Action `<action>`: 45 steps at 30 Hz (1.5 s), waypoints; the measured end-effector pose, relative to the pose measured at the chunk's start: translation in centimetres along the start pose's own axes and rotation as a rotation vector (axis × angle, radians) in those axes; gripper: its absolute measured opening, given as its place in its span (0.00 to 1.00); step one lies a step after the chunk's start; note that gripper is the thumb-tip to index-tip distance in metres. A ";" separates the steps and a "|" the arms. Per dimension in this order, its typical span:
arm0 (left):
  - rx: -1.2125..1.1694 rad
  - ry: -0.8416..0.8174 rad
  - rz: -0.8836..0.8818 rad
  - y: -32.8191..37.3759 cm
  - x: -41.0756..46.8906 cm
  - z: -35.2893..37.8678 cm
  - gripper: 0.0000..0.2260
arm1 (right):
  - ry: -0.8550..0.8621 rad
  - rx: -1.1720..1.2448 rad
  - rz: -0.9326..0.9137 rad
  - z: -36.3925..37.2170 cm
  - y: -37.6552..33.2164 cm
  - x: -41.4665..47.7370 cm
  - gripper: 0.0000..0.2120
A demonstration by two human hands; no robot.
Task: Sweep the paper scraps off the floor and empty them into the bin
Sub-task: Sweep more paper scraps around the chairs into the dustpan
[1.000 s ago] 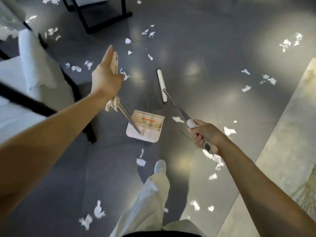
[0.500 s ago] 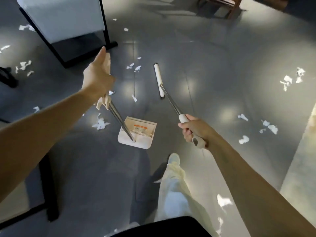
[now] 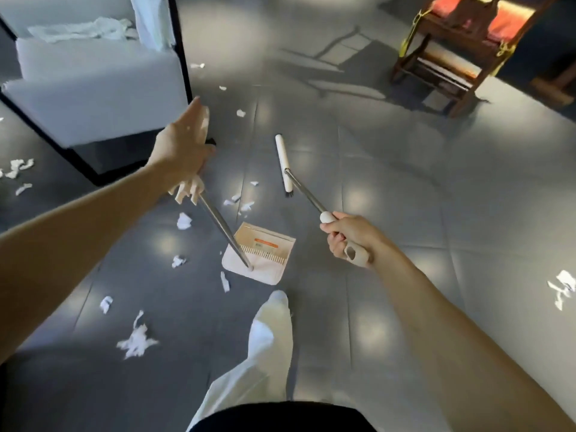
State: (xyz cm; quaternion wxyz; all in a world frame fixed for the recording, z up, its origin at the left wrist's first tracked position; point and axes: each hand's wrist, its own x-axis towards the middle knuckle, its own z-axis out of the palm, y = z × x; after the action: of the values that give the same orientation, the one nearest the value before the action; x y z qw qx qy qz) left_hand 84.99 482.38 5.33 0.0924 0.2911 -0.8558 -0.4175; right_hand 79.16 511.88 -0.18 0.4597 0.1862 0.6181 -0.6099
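My left hand [image 3: 184, 151] grips the cream handle of a long-handled dustpan; its metal shaft slants down to the beige pan [image 3: 260, 255], which hangs or rests low over the grey floor. My right hand [image 3: 346, 236] grips the handle of a broom, whose white head [image 3: 283, 162] points away from me just beyond the pan. White paper scraps [image 3: 137, 339] lie scattered on the floor to the left of the pan, with more scraps [image 3: 240, 204] between pan and broom head. No bin is in view.
A white-cushioned seat with a black frame [image 3: 93, 98] stands at the upper left. A wooden chair [image 3: 452, 54] stands at the upper right. My white-trousered leg and shoe [image 3: 274, 310] step forward below the pan. More scraps [image 3: 562, 288] lie at the right edge.
I have walked forward and the view has swung up; the seat and wooden chair came nearer. Both hands kept their grips, and the pan and broom travelled with me.
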 end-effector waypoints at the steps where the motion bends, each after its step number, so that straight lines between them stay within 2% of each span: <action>1: -0.024 -0.018 -0.012 1.0 3.9 0.5 0.33 | -0.012 0.003 0.000 0.2 -3.2 2.3 0.22; 5: -0.164 0.005 -0.071 5.9 17.9 2.2 0.37 | -0.035 0.010 -0.012 1.2 -15.3 9.9 0.20; 8: -0.093 0.028 -0.044 9.0 28.6 3.0 0.39 | -0.067 0.008 -0.035 2.4 -24.1 15.9 0.21; 13: -0.175 0.092 -0.065 11.0 48.7 5.1 0.38 | -0.142 -0.054 -0.046 4.7 -39.7 29.3 0.11; 16: -0.264 0.174 -0.097 12.2 60.5 4.8 0.33 | -0.171 -0.139 -0.041 6.1 -49.9 37.0 0.05; 20: -0.117 0.172 -0.091 14.0 73.9 2.8 0.34 | -0.210 -0.224 -0.017 9.9 -62.2 45.8 0.06; 26: -0.124 0.362 -0.105 14.4 94.0 -1.4 0.36 | -0.284 -0.386 -0.078 18.5 -79.2 60.4 0.04; 29: -0.103 0.390 -0.115 13.9 105.7 -3.4 0.36 | -0.302 -0.417 -0.076 23.3 -87.5 68.6 0.05; 32: -0.091 0.398 -0.124 13.4 116.6 -5.9 0.36 | -0.328 -0.423 -0.061 28.7 -95.7 75.4 0.12; 39: -0.034 0.468 -0.154 10.3 140.5 -12.2 0.36 | -0.378 -0.541 -0.031 40.9 -113.8 91.3 0.08; 43: -0.008 0.534 -0.226 6.1 155.6 -15.9 0.36 | -0.432 -0.561 0.014 49.2 -123.7 102.7 0.23; 45: 0.021 0.567 -0.288 4.3 163.0 -18.6 0.37 | -0.450 -0.580 0.027 53.9 -129.5 108.1 0.20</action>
State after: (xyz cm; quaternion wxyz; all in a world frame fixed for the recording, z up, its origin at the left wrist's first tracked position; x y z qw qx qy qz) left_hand -41.93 378.39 6.57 0.2646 0.5149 -0.7502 -0.3196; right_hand -59.81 402.08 -1.70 0.6259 -0.0825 0.6462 -0.4288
